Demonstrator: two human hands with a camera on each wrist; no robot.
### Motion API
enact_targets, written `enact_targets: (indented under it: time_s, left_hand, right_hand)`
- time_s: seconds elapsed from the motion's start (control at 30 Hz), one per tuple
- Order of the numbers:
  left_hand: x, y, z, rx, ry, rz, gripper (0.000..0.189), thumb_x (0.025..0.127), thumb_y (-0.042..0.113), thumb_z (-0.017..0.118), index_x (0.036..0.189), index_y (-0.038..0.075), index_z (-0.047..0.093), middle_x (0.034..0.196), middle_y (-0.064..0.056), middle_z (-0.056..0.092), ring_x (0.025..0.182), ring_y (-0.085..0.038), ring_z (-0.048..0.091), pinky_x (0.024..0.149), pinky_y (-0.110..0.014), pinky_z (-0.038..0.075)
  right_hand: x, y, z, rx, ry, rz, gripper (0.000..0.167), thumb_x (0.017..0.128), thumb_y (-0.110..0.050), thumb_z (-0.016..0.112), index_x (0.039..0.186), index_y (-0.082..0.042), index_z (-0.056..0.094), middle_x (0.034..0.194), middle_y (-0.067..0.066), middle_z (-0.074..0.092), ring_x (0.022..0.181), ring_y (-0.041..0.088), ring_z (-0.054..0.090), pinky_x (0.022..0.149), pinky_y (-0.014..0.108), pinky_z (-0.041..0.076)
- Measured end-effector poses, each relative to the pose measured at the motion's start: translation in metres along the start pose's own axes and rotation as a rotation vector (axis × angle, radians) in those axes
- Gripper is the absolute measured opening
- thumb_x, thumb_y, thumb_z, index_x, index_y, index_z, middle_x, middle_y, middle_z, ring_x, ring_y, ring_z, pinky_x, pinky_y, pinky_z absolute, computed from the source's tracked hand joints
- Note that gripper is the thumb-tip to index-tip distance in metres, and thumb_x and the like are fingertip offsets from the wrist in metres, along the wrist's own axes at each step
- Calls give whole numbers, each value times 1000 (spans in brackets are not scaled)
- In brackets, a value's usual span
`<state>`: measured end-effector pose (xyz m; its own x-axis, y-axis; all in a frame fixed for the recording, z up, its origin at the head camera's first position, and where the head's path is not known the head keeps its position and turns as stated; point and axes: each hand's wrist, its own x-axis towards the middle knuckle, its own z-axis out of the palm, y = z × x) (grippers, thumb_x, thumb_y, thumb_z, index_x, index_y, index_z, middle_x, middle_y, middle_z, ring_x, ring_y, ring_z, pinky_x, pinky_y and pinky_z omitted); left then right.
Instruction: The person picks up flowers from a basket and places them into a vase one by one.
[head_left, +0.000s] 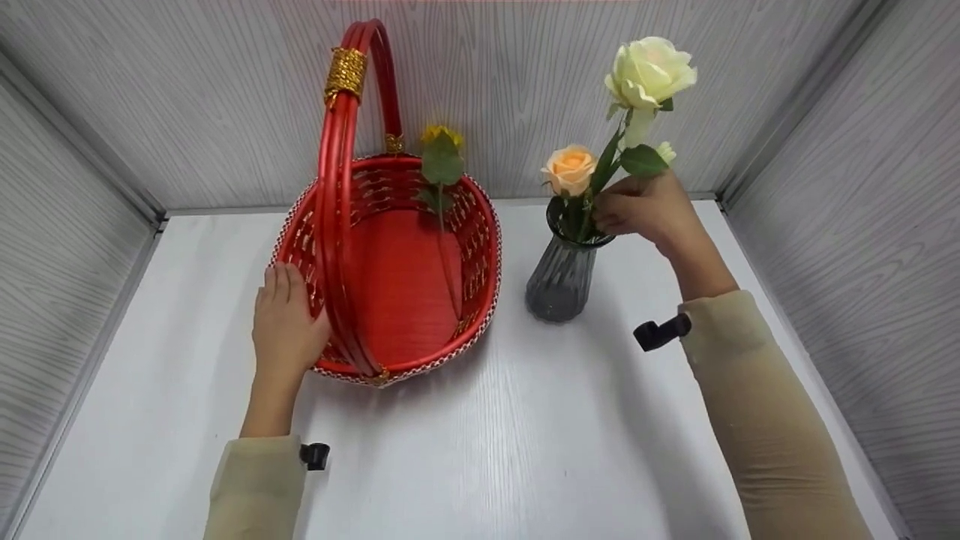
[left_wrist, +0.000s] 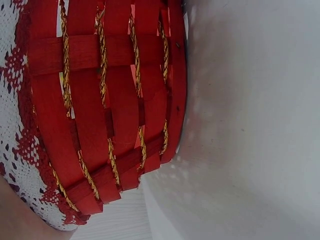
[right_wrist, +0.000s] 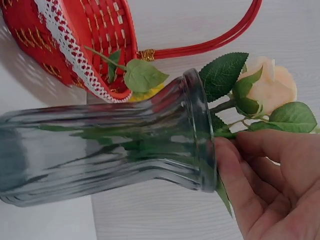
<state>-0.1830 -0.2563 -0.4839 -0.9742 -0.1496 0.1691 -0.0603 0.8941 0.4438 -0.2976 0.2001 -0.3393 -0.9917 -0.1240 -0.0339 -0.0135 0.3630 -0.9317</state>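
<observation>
My left hand (head_left: 289, 322) rests on the left side of a red woven basket (head_left: 401, 270), fingers on its rim; its fingertips are hidden in the left wrist view. My right hand (head_left: 645, 206) pinches a stem at the mouth of a grey glass vase (head_left: 559, 289). That stem leads up to a white rose (head_left: 651, 75), which stands high above the vase. A peach rose (head_left: 570, 171) sits in the vase with its bloom just over the rim, beside my fingers. Green stems show through the glass in the right wrist view.
A yellow flower (head_left: 442, 139) with green leaves leans inside the basket, its stem reaching down to the right inner side. The basket's tall red handle (head_left: 341, 195) arches over its left half. Grey wood-grain panels (head_left: 840, 187) stand behind and beside the white table (head_left: 480, 450).
</observation>
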Motion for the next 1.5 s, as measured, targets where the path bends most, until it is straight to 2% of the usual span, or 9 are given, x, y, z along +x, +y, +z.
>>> enact_targets:
  time_s: [0.17,0.33,0.5,0.7,0.87,1.03,1.2,1.5]
  left_hand:
    - [0,-4,2,7,12,-9,76,100,39,44,153,-11,21,160,-32,19,152,-44,10,122,-59,10]
    - [0,-5,2,2,7,-13,78,100,40,44,153,-11,20,160,-31,17,152,-43,9,122,-59,9]
    - [-1,-4,0,-3,-4,-10,78,100,40,43,153,-11,19,160,-31,16,152,-44,8,122,-60,9]
    - [0,-3,-2,-3,-12,-15,79,101,43,40,154,-11,18,161,-30,14,152,-44,7,122,-59,8]
    - [1,-2,-1,-6,-1,-10,80,101,46,40,153,-11,19,161,-30,15,152,-44,9,122,-59,9]
    - [1,-1,1,-12,17,1,78,101,43,41,153,-12,20,160,-31,17,152,-44,10,121,-60,10]
    - [1,-1,1,-11,21,0,77,101,41,42,152,-12,21,159,-32,18,152,-44,10,121,-59,10]
    - [1,0,0,-6,-3,-2,78,101,42,41,153,-12,18,160,-31,17,152,-43,7,122,-58,8]
  right_hand:
    - [-4,0,-1,-5,-21,29,24,90,-9,68,105,8,63,72,7,69,64,17,70,64,32,62]
    - [-12,7,-1,9,-9,21,25,91,-11,68,105,10,68,73,6,71,67,16,70,66,31,61]
    - [-25,12,0,125,-13,14,27,90,-10,70,102,14,69,74,8,72,65,16,71,65,30,61]
    - [-46,13,9,247,-87,-31,27,90,-8,72,101,16,67,76,10,73,66,18,72,66,33,62]
    - [-60,13,35,224,-146,-77,24,92,-8,70,99,14,69,77,9,73,66,18,72,66,36,62]
    - [-64,10,68,209,-217,-98,20,92,-9,70,98,11,71,80,12,73,67,20,71,67,38,62]
    - [-59,8,100,206,-275,-109,16,92,-12,70,96,2,75,81,14,73,70,23,71,69,39,62]
    - [-35,11,146,330,-312,-89,17,94,-9,66,99,6,72,81,12,72,69,19,70,68,35,62]
